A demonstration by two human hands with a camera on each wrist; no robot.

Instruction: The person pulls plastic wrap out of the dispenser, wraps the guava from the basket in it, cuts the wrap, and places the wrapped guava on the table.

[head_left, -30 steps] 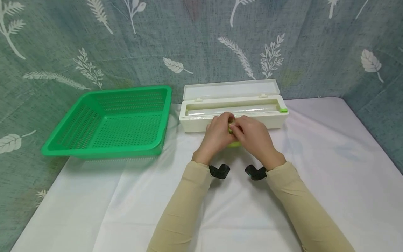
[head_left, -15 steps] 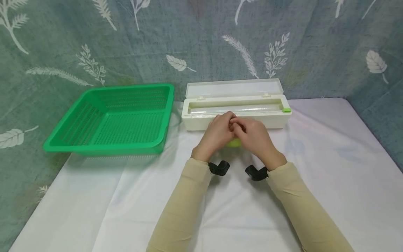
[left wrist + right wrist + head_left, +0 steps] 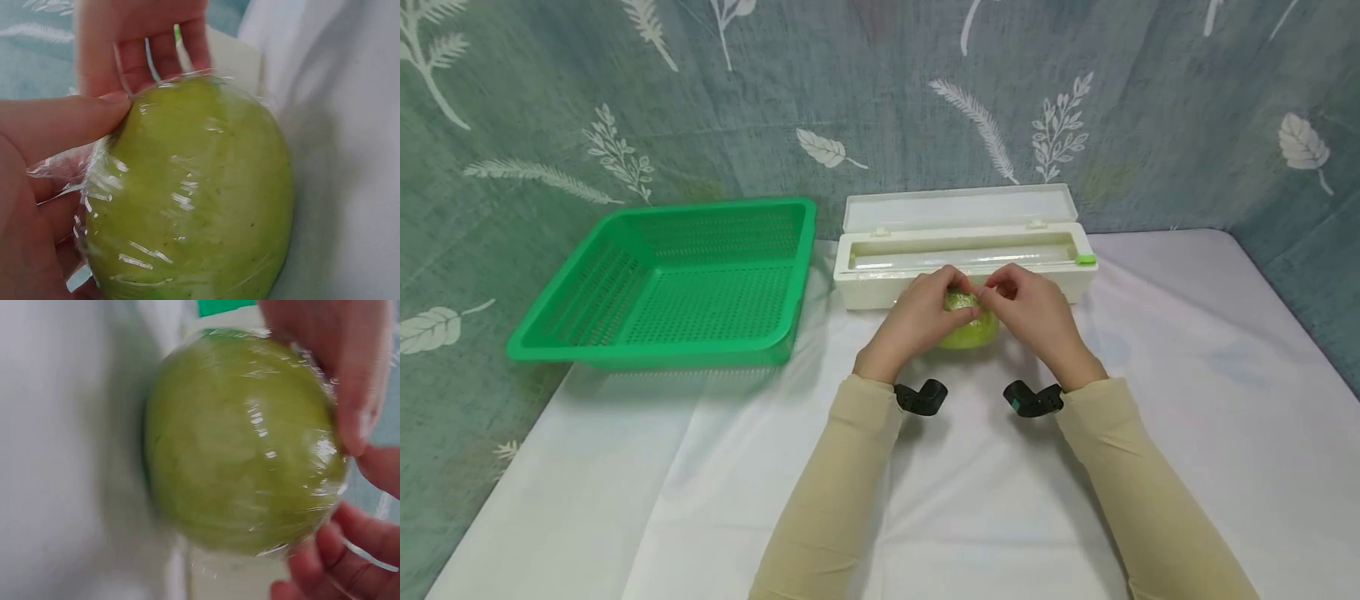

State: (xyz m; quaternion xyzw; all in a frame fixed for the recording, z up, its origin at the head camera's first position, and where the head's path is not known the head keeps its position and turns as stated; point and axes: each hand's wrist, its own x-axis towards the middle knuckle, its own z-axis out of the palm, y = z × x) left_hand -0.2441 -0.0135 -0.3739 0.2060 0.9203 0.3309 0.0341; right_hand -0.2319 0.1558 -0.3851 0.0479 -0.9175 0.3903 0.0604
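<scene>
A round yellow-green fruit (image 3: 194, 187) sits on the white cloth in front of a white film box (image 3: 880, 292). Shiny cling film (image 3: 259, 428) wraps tightly round its skin and gathers at the top. My left hand (image 3: 917, 317) holds the wrapped fruit from the left, thumb on the near side of the top and fingers behind. From the right, my right hand (image 3: 1033, 312) pinches at the film on top, its thumb close to the left thumb in the right wrist view. In the head view both hands partly hide the fruit.
The box lid (image 3: 958, 208) stands open, with a film roll (image 3: 962, 258) inside and a green slider (image 3: 1086, 259) at its right end. To the left is a green perforated basket (image 3: 662, 354). A leaf-patterned curtain (image 3: 895, 125) hangs behind.
The two hands were close together over the fruit; the right hand has moved right and its fingers have spread from the left, so more of the wrapped fruit shows.
</scene>
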